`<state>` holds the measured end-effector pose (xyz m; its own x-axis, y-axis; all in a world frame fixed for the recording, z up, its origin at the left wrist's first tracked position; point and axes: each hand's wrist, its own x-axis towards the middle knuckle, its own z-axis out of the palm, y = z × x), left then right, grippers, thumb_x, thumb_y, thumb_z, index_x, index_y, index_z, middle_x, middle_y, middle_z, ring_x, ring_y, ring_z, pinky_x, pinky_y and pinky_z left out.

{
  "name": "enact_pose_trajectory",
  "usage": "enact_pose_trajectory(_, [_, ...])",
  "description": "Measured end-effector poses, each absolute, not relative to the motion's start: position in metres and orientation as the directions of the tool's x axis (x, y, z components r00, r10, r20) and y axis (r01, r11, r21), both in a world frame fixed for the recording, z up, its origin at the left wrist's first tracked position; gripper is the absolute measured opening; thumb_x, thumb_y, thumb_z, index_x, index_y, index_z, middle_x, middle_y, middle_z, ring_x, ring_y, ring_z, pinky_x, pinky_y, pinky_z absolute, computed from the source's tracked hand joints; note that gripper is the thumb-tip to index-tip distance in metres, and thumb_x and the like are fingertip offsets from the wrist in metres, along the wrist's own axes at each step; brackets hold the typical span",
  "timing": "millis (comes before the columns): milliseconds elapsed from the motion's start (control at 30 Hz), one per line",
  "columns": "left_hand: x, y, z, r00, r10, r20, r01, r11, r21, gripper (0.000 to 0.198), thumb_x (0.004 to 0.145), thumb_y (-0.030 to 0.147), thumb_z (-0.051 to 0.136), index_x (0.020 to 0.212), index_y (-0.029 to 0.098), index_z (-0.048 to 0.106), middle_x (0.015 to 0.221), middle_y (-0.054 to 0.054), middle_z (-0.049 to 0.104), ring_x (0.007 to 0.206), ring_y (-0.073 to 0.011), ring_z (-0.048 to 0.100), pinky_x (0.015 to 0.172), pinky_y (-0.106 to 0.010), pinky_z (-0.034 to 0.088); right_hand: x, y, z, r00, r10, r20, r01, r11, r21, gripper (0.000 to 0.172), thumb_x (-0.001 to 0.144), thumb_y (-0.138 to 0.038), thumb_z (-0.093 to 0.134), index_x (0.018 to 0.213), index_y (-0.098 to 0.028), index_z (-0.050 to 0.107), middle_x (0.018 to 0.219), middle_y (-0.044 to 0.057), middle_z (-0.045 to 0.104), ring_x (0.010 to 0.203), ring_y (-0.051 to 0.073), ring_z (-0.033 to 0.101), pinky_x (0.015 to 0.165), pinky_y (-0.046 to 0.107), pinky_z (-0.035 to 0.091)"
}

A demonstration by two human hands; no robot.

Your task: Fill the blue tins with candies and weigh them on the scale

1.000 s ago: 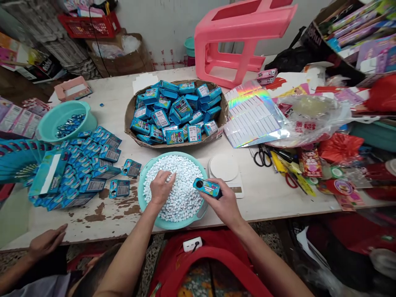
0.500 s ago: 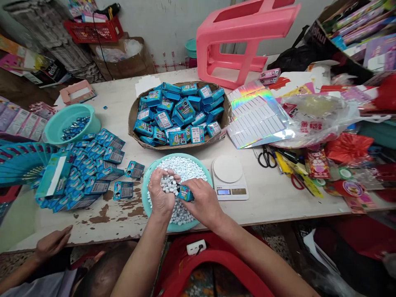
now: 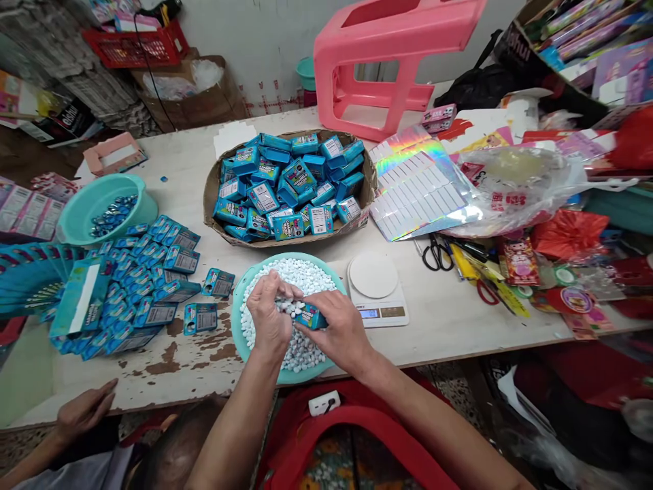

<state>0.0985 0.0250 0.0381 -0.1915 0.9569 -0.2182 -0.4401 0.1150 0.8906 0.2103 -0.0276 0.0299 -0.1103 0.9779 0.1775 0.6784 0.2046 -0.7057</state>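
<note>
My left hand (image 3: 269, 314) is cupped over a turquoise bowl (image 3: 237, 325), its fingers curled around white candies (image 3: 288, 306). Pinched in my right hand (image 3: 341, 332) is a small blue candy box (image 3: 310, 316), tilted so that one end faces the left palm. The candies in the palm lie right at that end of the box; the opening itself is hidden. Loose white candies (image 3: 300, 355) fill the bowl beneath both hands. Close by on the right stands a white digital scale (image 3: 378, 292) with nothing on its plate.
Behind the bowl, a cardboard tray (image 3: 209, 204) holds many blue boxes. More blue boxes (image 3: 176, 292) lie to the left, near a turquoise basin (image 3: 147, 204). Scissors (image 3: 437, 252) and clutter cover the right side. A co-worker's hand (image 3: 86, 412) rests at lower left.
My left hand has turned inward toward the box, and fewer candies show in its palm. My right hand still holds the box. The whole view has shifted slightly.
</note>
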Motion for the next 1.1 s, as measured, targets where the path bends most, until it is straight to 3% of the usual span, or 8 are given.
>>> enact_pose_trajectory(400, [0.098, 0.029, 0.036, -0.168, 0.972, -0.162, -0.431, 0.075, 0.899, 0.02, 0.08, 0.03, 0.057, 0.067, 0.017, 0.051, 0.059, 0.003, 0.052, 0.056, -0.0118, 0.057, 0.062, -0.027, 0.046, 0.211, -0.021, 0.026, -0.052, 0.982, 0.181, 0.563, 0.178, -0.807, 0.034, 0.074, -0.034, 0.071, 0.105, -0.025, 0.06, 0.1, 0.004, 0.067, 0.095, 0.023, 0.058, 0.084, 0.037, 0.045])
enact_pose_trajectory(500, [0.099, 0.031, 0.037, -0.161, 0.978, -0.135, -0.421, 0.055, 0.905, 0.019, 0.08, 0.028, 0.058, 0.066, 0.018, 0.05, 0.053, 0.005, 0.046, 0.055, -0.012, 0.057, 0.062, -0.026, 0.045, 0.211, -0.02, 0.025, -0.011, 0.981, 0.191, 0.529, 0.168, -0.832, 0.036, 0.074, -0.034, 0.072, 0.106, -0.025, 0.059, 0.099, 0.004, 0.066, 0.095, 0.022, 0.058, 0.085, 0.038, 0.045])
enact_pose_trajectory(667, [0.101, 0.033, 0.042, -0.147, 0.978, -0.147, -0.418, 0.073, 0.906, 0.015, 0.08, 0.03, 0.058, 0.074, 0.018, 0.052, 0.056, 0.004, 0.049, 0.054, -0.0119, 0.057, 0.06, -0.025, 0.045, 0.212, -0.02, 0.029, -0.013, 0.982, 0.187, 0.534, 0.165, -0.829, 0.036, 0.074, -0.034, 0.071, 0.107, -0.025, 0.059, 0.101, 0.005, 0.066, 0.096, 0.024, 0.058, 0.086, 0.04, 0.046])
enact_pose_trajectory(833, [0.103, 0.028, 0.044, -0.109, 0.986, -0.123, -0.414, 0.068, 0.908, 0.014, 0.081, 0.03, 0.057, 0.073, 0.019, 0.053, 0.045, 0.006, 0.04, 0.054, -0.0144, 0.059, 0.065, -0.028, 0.047, 0.213, -0.021, 0.03, 0.011, 0.982, 0.188, 0.515, 0.156, -0.843, 0.036, 0.075, -0.032, 0.071, 0.108, -0.025, 0.059, 0.101, 0.005, 0.066, 0.096, 0.023, 0.058, 0.085, 0.039, 0.046])
enact_pose_trajectory(1100, [0.104, 0.025, 0.049, -0.074, 0.982, -0.175, -0.533, 0.109, 0.839, 0.015, 0.081, 0.035, 0.055, 0.077, 0.021, 0.055, 0.051, 0.005, 0.04, 0.048, -0.0109, 0.051, 0.06, -0.029, 0.048, 0.214, -0.025, 0.026, 0.048, 0.982, 0.181, 0.418, 0.145, -0.897, 0.039, 0.071, -0.029, 0.075, 0.107, -0.025, 0.06, 0.101, 0.005, 0.064, 0.098, 0.022, 0.058, 0.088, 0.038, 0.047])
